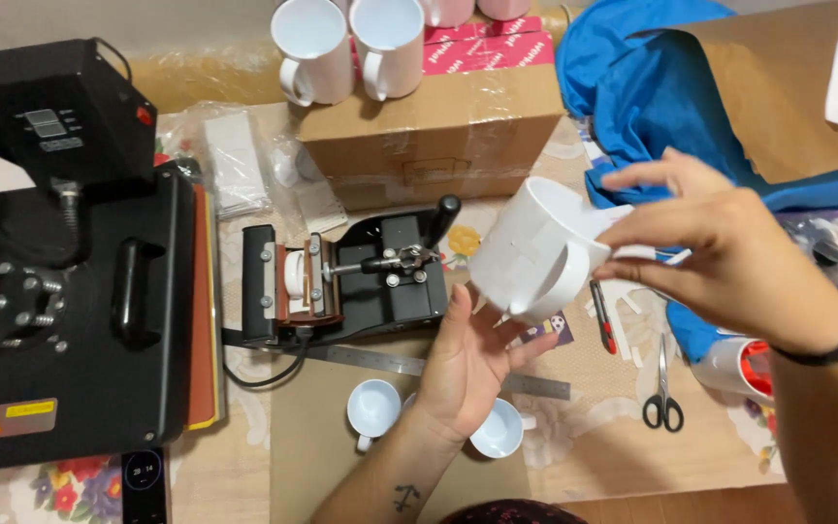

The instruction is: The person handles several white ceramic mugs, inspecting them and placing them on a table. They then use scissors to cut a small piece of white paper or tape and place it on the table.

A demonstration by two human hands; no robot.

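My right hand grips a white mug by its rim and tilts it on its side above the table. A sheet of white paper is wrapped around the mug. My left hand sits just under the mug, palm up and fingers apart, its fingertips near the mug's handle and holding nothing. A black band circles my right wrist.
A black mug press lies left of the mug, beside a large black heat press. Two small white cups stand below my left hand, with a metal ruler, scissors, a red-handled knife, a cardboard box bearing white mugs, and blue cloth.
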